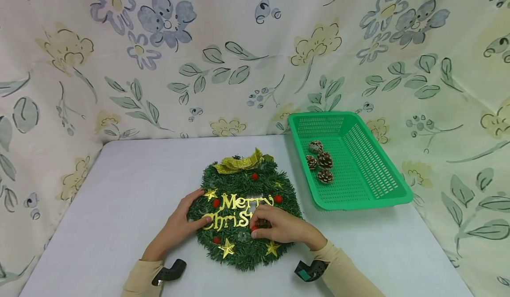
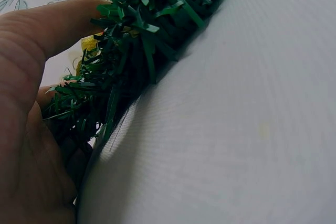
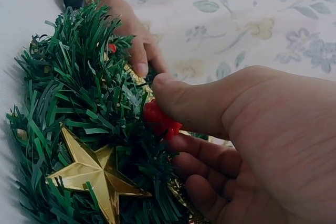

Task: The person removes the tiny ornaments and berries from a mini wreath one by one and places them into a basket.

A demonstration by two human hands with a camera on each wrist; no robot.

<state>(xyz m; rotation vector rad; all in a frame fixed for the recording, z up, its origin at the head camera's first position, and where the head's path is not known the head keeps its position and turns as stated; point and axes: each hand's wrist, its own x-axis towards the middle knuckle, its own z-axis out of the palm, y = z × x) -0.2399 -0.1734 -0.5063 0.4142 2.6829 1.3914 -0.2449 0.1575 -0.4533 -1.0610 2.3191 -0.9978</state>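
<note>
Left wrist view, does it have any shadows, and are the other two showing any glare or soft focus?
Left wrist: a soft grey shadow on the white tabletop beside the wreath; right wrist: bright and dark reflections on the gold star, with the floral cloth behind looking softer; head: fairly even light, shine on the gold lettering, no strong blur apparent.

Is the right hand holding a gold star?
No, the right hand pinches a red ball, while the nearby gold star sits on the wreath.
</note>
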